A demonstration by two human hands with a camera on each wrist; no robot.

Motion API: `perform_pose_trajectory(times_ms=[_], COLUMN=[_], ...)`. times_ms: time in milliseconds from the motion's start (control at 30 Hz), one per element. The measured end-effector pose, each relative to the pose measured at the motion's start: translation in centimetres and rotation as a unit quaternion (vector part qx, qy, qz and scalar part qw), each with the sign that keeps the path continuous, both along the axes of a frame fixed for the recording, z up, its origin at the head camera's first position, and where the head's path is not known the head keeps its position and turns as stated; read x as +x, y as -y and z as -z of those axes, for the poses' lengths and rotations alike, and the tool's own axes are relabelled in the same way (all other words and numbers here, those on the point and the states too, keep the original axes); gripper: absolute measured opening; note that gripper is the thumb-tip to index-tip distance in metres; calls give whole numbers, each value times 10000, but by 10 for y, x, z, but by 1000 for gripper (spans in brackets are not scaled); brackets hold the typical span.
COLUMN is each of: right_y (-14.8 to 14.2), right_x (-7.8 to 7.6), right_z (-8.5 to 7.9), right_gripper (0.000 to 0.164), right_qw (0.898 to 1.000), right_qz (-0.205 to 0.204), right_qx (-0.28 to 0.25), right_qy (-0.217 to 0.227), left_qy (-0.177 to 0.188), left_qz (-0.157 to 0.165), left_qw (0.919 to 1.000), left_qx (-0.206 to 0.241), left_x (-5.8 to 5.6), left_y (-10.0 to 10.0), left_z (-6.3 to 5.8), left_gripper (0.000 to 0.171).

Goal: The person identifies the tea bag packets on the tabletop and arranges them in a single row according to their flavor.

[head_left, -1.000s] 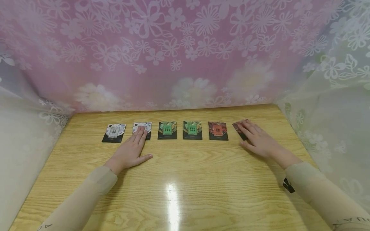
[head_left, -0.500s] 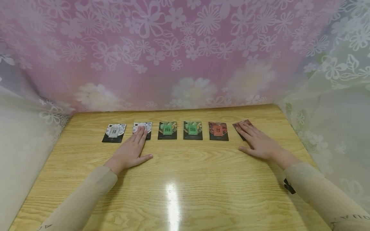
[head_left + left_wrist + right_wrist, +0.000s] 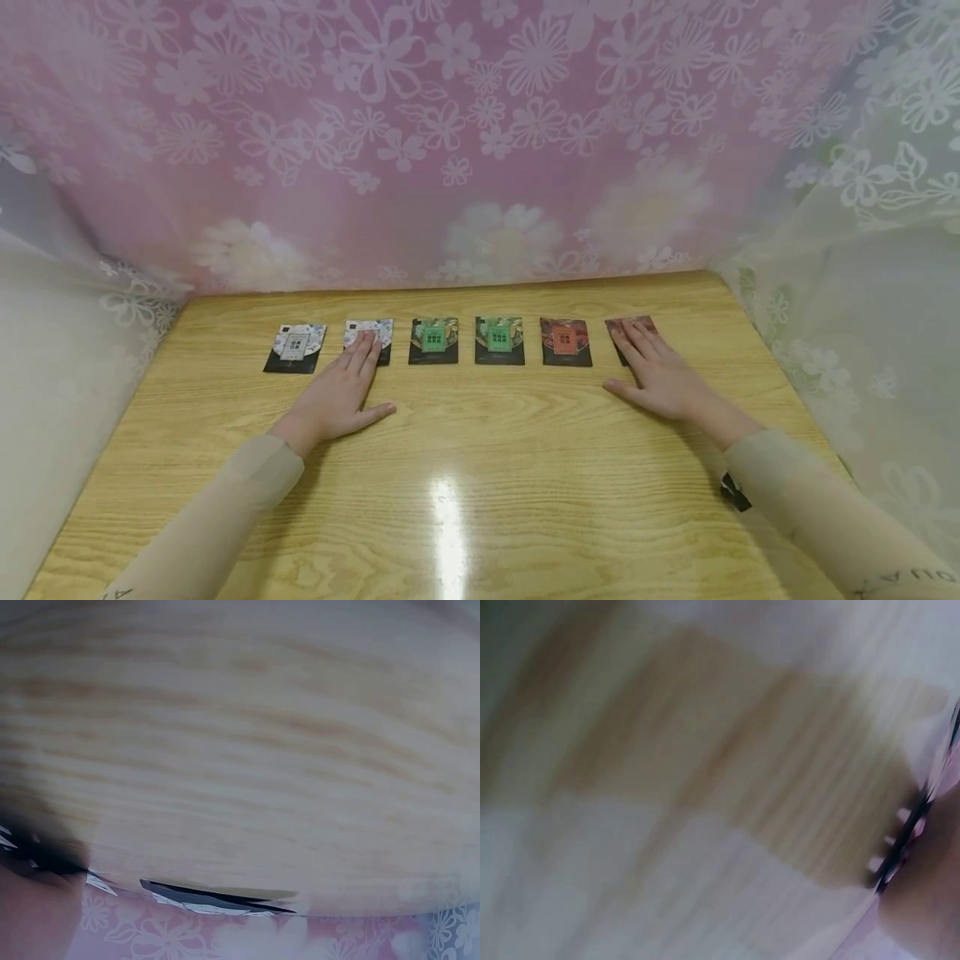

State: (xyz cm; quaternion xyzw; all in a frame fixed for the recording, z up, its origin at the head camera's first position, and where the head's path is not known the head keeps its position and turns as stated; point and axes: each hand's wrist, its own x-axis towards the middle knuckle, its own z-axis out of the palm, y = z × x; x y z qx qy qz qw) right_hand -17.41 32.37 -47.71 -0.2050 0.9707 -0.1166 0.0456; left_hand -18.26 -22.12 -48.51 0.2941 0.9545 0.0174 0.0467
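On the wooden table, small flat sachets form a row in the head view. My left hand [image 3: 335, 397] lies with straight fingers on the second white-and-black sachet [image 3: 358, 327], partly covering it; another white-and-black sachet [image 3: 296, 350] is to its left. Two green-and-black sachets [image 3: 433, 342] lie in the middle, followed by a red-and-black sachet [image 3: 566, 343]. At the right end, my right hand [image 3: 656, 382] rests extended fingers on another red-and-black sachet [image 3: 622, 324], hiding much of it. Each wrist view catches only the hand's edge and a dark sachet edge [image 3: 217, 896].
A pink floral curtain [image 3: 480, 167] hangs behind the table's back edge, and pale curtains [image 3: 885, 333] close in both sides. A small black object [image 3: 735, 493] shows beside the right sleeve. Bare wood [image 3: 525, 467] stretches in front of the row.
The right hand has shifted slightly left, and the rightmost red sachet has turned from tilted to nearly straight with the row. The left hand has stayed in place.
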Motion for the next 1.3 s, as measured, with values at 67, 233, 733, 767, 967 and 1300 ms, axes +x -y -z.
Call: perform_pose_trajectory(times_ms=[67,233,733,767,967,1300], right_y=[4,12,21,22,26,25], right_x=[1,2,4,4,5,8], right_z=[0,-1,-9,-9,-15,-20], right_gripper=[98,98,93,93,92,92], right_qw=[9999,9993,9991,9991,9975,9977], right_qz=[132,326,332,339,444,475], right_qx=[56,181,201,194,417,317], right_qy=[49,99,150,160,359,368], left_qy=[-22,-60,124,115,100,135], left_qz=[0,3,36,39,79,85], left_qw=[10000,10000,9999,9998,9997,9996], left_qx=[20,35,-76,-125,-220,-235], left_x=[1,1,-2,-2,-2,-1], left_y=[0,1,-1,-1,0,2], left_z=[0,-1,-12,-13,-17,-21], left_gripper=[107,107,104,104,99,96])
